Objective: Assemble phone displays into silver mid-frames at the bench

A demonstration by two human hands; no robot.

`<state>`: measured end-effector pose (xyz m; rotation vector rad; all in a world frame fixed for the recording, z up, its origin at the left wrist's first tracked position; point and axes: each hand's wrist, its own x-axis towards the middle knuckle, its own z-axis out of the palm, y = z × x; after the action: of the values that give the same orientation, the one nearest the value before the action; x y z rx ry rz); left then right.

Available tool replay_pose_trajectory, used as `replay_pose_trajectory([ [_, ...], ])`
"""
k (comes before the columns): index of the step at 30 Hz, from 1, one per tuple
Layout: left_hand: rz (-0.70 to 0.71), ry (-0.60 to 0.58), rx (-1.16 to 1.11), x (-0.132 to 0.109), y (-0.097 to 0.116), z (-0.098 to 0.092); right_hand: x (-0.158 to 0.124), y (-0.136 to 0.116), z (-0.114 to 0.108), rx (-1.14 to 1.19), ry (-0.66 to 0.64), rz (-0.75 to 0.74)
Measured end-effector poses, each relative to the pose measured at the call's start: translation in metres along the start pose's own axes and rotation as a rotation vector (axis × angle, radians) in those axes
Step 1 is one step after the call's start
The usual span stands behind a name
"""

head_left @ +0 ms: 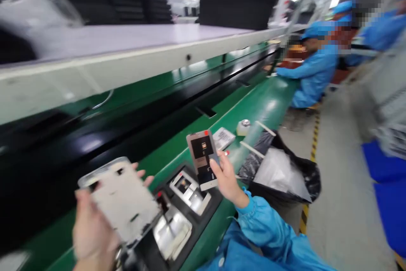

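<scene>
My left hand (pixel 95 224) is closed around the edges of a pale, flat phone housing (pixel 127 199) with small dark cutouts, tilted up on the left. In my right hand (pixel 226 178) is a phone screen module (pixel 203 159), its back towards me, dark in the middle with a red sticker at the top and a white strip at the bottom. The thumb lies across its face. Beneath and between the hands is a black foam tray (pixel 203 220) on the green bench. It holds a phone part with a white frame (pixel 190 192) and a shiny silver one (pixel 173 231).
A black-lined waste bin (pixel 285 178) with clear plastic stands at the right of the bench. A small bottle (pixel 243 127) and a labelled white pad (pixel 223 138) lie ahead. A white shelf (pixel 142 61) carries black stacked trays (pixel 237 4). Co-workers in blue (pixel 317 64) sit further along.
</scene>
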<state>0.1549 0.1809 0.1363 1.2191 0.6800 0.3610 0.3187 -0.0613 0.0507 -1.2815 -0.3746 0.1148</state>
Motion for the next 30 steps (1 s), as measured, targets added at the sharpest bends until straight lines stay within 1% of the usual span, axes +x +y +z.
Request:
replay_pose_trajectory([
  [1,-0.077,0.019,-0.095,-0.024,-0.012,0.005,-0.009,0.000,0.006,-0.024,-0.044,0.009],
  [2,-0.113,-0.011,-0.176,-0.044,-0.024,0.013,-0.017,0.001,0.011,-0.042,-0.097,0.015],
  [4,-0.123,-0.127,-0.359,-0.069,-0.048,0.030,-0.034,0.003,0.021,-0.068,-0.226,0.018],
  [7,-0.143,-0.363,-0.536,-0.083,-0.076,0.045,-0.052,0.007,0.026,-0.115,-0.420,0.003],
  [8,-0.140,-0.424,-0.566,-0.085,-0.083,0.047,-0.056,0.007,0.026,-0.135,-0.456,-0.008],
  [10,-0.097,-0.486,-0.578,-0.088,-0.091,0.048,-0.058,0.005,0.023,-0.181,-0.465,-0.064],
  [12,-0.023,-0.485,-0.503,-0.091,-0.097,0.046,-0.054,-0.002,0.021,-0.228,-0.445,-0.152],
  [15,0.105,-0.412,-0.218,-0.092,-0.107,0.041,-0.048,-0.019,0.025,-0.281,-0.464,-0.272],
  [16,0.180,-0.382,-0.102,-0.090,-0.112,0.040,-0.047,-0.024,0.028,-0.275,-0.457,-0.286],
  [18,0.398,-0.358,0.131,-0.085,-0.121,0.037,-0.048,-0.030,0.036,-0.201,-0.395,-0.280],
  [20,0.639,-0.379,0.324,-0.079,-0.128,0.036,-0.050,-0.032,0.045,-0.063,-0.310,-0.244],
  [21,0.733,-0.391,0.398,-0.076,-0.131,0.037,-0.050,-0.032,0.049,0.005,-0.273,-0.230],
  [22,0.800,-0.396,0.457,-0.073,-0.132,0.038,-0.050,-0.031,0.053,0.061,-0.241,-0.222],
  [24,0.858,-0.395,0.554,-0.069,-0.131,0.040,-0.049,-0.031,0.059,0.112,-0.182,-0.217],
  [27,0.864,-0.445,0.664,-0.066,-0.130,0.046,-0.048,-0.030,0.060,0.091,-0.116,-0.199],
  [29,0.853,-0.467,0.642,-0.065,-0.131,0.051,-0.047,-0.027,0.053,0.062,-0.108,-0.184],
  [30,0.823,-0.449,0.600,-0.065,-0.132,0.054,-0.045,-0.024,0.045,0.040,-0.110,-0.186],
])
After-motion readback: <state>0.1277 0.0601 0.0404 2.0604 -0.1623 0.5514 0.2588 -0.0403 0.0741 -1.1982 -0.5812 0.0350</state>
